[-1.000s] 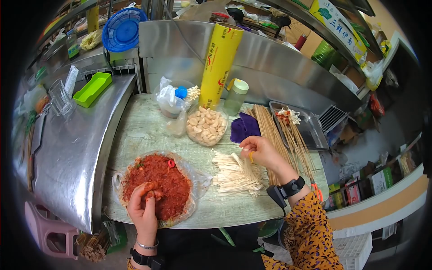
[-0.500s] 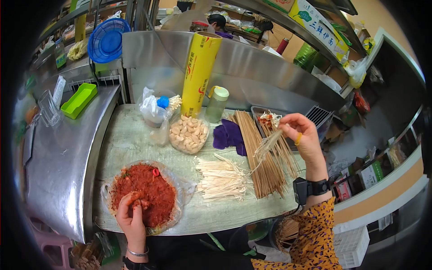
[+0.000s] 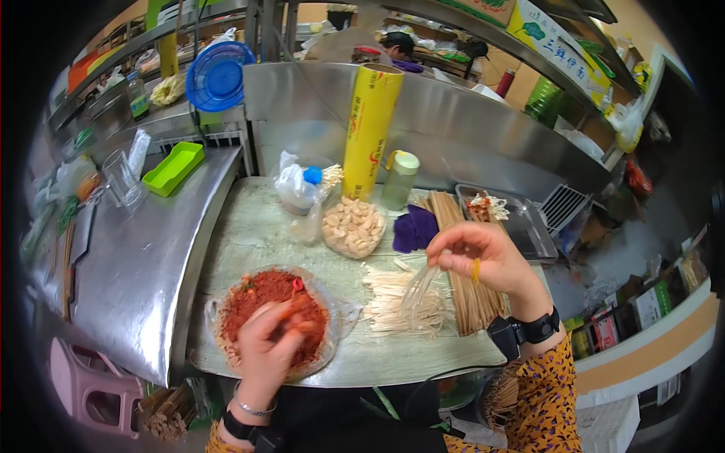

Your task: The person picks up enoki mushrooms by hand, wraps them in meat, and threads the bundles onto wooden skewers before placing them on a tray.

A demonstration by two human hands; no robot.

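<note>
My left hand (image 3: pixel 268 340) is over a clear bag of red chili paste (image 3: pixel 264 288), its reddened fingers curled together and a little blurred. Whatever they hold is hidden. A small red ring-shaped piece (image 3: pixel 297 285) lies on the paste. With thumb and fingers closed, my right hand (image 3: pixel 487 257) pinches a limp, translucent thing like clear plastic (image 3: pixel 420 293), which hangs over the right end of the enoki mushrooms (image 3: pixel 387 300). Beneath and beside this hand lie bamboo skewers (image 3: pixel 476 308). A yellow band circles one of its fingers.
Behind the mushrooms stand a bag of peeled garlic (image 3: pixel 353 226), a purple cloth (image 3: pixel 414 229), a lidded bottle (image 3: pixel 399 181) and a tall yellow roll (image 3: pixel 371 132). A metal tray (image 3: pixel 529 226) is at the back right. A steel counter (image 3: pixel 143 257) adjoins the table on the left.
The view has turned left. My right hand has moved left and lower with the translucent thing, from over the skewers to the mushrooms. My left hand has shifted rightward over the paste.
</note>
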